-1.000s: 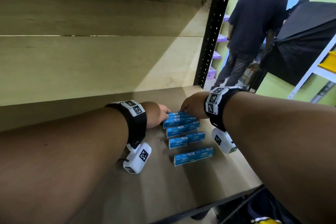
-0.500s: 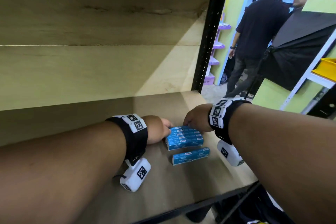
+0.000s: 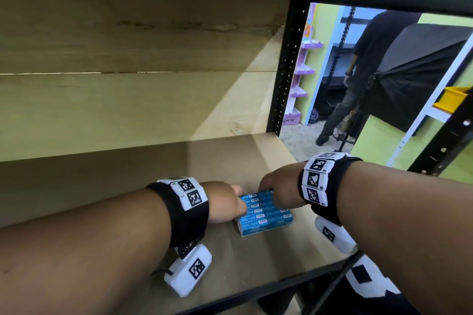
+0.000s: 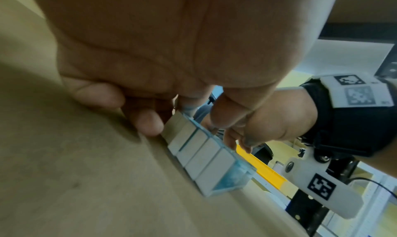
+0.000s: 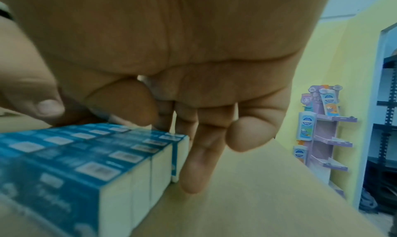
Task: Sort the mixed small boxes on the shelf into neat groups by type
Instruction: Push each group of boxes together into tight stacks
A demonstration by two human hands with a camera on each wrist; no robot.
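Several identical blue boxes (image 3: 265, 215) lie side by side in one tight row on the brown shelf board (image 3: 230, 263). My left hand (image 3: 242, 199) is at the row's left end. In the left wrist view its fingers (image 4: 148, 121) curl against the white end faces of the far boxes (image 4: 206, 157), with the thumb over the top edge. My right hand (image 3: 266, 188) is at the row's far right corner. In the right wrist view its straight fingers (image 5: 197, 164) press down beside the far box's end, and the thumb rests on top of the boxes (image 5: 86, 155).
A wooden back panel (image 3: 128, 110) closes the shelf behind. A black perforated upright (image 3: 284, 71) stands at the back right corner, and a black rail (image 3: 256, 296) edges the front. Beyond the shelf a person (image 3: 363, 71) stands near a purple display stand (image 3: 299, 84).
The boxes lay spaced apart a second ago. Both hands have drawn the far ones toward me until the whole row closed up against the nearest box.
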